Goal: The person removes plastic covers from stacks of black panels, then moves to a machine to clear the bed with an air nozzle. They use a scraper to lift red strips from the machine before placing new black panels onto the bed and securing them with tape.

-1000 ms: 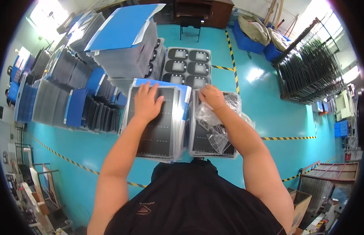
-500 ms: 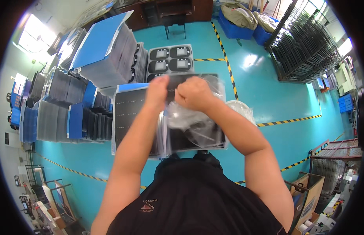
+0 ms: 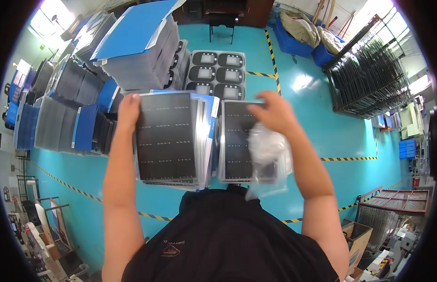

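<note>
In front of me a stack of black printed sheets (image 3: pixel 166 136) has rows of small white marks. My left hand (image 3: pixel 129 112) is at its far left corner, fingers together at the sheet's edge; some fingers are hidden. To the right lies a second stack of black sheets (image 3: pixel 236 141), partly covered by crumpled clear plastic film (image 3: pixel 269 152). My right hand (image 3: pixel 275 113) is raised over the film, thumb and forefinger apart and slightly blurred. Whether its other fingers touch the film is hidden.
Beyond the stacks stand trays of dark rounded panels (image 3: pixel 216 73) and a tall pile topped with a blue sheet (image 3: pixel 134 30). More sheet piles (image 3: pixel 58 122) line the left. A metal rack (image 3: pixel 369 70) and blue bins (image 3: pixel 293 40) stand far right.
My hands have moved apart from over the right stack. The left went to the left stack's corner, the right moved rightward. The film has shifted right and nearer, baring black sheets.
</note>
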`<state>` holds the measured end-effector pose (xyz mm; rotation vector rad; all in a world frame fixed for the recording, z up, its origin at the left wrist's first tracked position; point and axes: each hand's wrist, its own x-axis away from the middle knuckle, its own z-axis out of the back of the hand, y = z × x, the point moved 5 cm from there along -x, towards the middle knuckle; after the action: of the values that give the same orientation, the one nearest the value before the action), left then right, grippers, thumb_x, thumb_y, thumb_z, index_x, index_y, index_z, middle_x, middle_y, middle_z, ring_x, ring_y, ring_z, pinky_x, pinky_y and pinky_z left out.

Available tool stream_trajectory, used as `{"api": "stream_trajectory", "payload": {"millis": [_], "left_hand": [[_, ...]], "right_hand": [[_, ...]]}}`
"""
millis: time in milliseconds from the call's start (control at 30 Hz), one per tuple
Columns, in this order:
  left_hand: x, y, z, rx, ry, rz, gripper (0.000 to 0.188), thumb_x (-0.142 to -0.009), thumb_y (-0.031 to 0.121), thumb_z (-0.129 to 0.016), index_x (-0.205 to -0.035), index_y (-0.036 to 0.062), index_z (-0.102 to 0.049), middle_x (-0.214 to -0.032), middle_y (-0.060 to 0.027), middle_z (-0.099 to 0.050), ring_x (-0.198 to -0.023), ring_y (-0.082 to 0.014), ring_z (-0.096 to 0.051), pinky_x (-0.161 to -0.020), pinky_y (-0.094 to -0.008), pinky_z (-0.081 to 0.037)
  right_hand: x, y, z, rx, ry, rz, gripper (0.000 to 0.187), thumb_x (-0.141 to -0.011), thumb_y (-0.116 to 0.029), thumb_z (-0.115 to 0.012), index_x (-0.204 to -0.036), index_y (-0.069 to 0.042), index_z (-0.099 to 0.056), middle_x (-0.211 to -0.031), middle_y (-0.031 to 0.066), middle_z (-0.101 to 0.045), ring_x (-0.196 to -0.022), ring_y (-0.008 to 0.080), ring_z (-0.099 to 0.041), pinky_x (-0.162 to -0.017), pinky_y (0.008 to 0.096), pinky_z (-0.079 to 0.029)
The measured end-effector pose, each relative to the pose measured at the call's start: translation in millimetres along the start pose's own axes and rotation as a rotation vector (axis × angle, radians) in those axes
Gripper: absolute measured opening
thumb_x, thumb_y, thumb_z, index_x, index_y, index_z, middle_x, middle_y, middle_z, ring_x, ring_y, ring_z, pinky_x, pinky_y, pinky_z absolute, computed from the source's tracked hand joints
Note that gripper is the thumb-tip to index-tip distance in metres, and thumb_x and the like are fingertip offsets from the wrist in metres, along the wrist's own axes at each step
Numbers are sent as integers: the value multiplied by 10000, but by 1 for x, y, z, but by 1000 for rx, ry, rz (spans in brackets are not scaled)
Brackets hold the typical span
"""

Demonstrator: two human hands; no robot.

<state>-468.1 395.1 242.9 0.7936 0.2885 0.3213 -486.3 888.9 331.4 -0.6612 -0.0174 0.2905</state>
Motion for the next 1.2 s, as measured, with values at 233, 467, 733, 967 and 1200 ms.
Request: {"api": "stream_trajectory", "payload": {"millis": [233, 467, 733, 967, 1200], "left_hand": [[53, 38, -69, -519, -59, -228, 682, -944, 483, -628, -1491, 112, -461, -1541, -299, -355, -1371, -473, -427, -1088, -545, -401], [47, 33, -58, -317, -143, -227, 695, -961, 399, -643, -1489, 6, -420, -1598, -318, -245, -1400, -475, -395, -1118, -470, -398], [41, 28, -52, -247, -233, -190, 694, -959, 321, -659, -1516, 13, -384, -1609, -313, -225, -1420, -465, -372, -1149, -458, -365], [47, 64, -57, -570, -110, -272, 694, -922, 258, -680, -1511, 26, -396, -1577, -328, -282, -1455, -503, -292, -1172, -468, -331], [83, 161, -127, 69, -253, -408, 464, -892, 175, -655, -1321, 6, -602, -1273, -226, -640, -1236, -382, -580, -1076, -436, -438]], "right_hand": [[-48, 15, -128, 326, 61, 266, 377, -877, -368, -707, -1196, -167, -702, -1008, 140, -607, -910, 328, -647, -771, 432, -541], [-47, 23, -141, 315, 85, 388, 301, -890, -344, -700, -1132, -170, -736, -979, 84, -612, -866, 290, -646, -736, 405, -549], [-43, 24, -139, 329, 167, 422, 139, -852, -271, -708, -843, -139, -750, -870, 53, -624, -833, 275, -654, -701, 390, -560], [-44, 38, -137, 240, 201, 453, 143, -838, -230, -691, -823, -88, -696, -903, 78, -617, -836, 290, -649, -725, 404, -561], [-51, 34, -146, 316, 150, 349, 132, -923, -199, -623, -926, -67, -623, -945, 134, -601, -865, 329, -658, -765, 421, -558]]}}
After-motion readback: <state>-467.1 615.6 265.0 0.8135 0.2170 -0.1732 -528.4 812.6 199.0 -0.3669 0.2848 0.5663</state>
